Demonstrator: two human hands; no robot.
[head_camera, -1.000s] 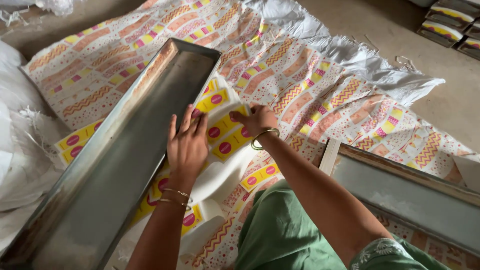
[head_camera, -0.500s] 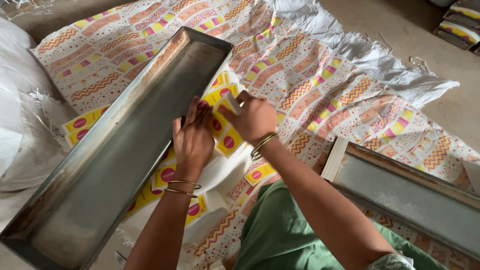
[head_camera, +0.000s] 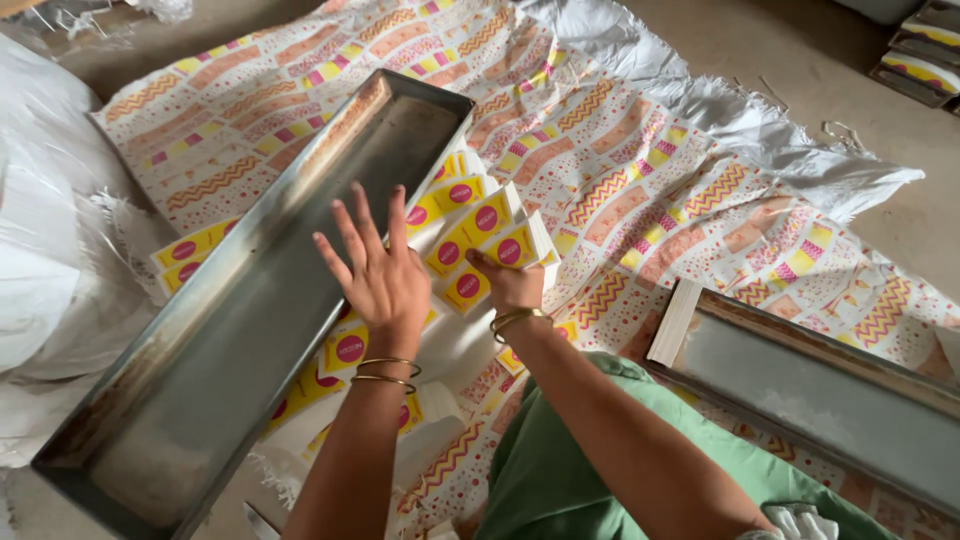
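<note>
A long empty metal tray (head_camera: 250, 300) lies slantwise on a patterned sheet (head_camera: 620, 170). Beside its right rim sits a heap of flat yellow packets with pink circles (head_camera: 455, 200). My right hand (head_camera: 512, 287) grips a fanned bundle of these packets (head_camera: 485, 238) from below, tilted up just off the heap. My left hand (head_camera: 378, 275) hovers over the tray's right rim with its fingers spread and holds nothing. More yellow packets (head_camera: 345, 350) lie under my left wrist, and a few stick out from under the tray's left side (head_camera: 190, 245).
White sacks (head_camera: 50, 250) bulge at the left. A second metal tray (head_camera: 830, 390) with a white block at its end (head_camera: 676, 322) lies at the right. Stacked packets (head_camera: 920, 60) sit at the top right on a bare concrete floor (head_camera: 900, 220).
My left hand has lifted off the packets and spread its fingers. My right hand has slid under a bundle and tipped it up. The view has shifted slightly.
</note>
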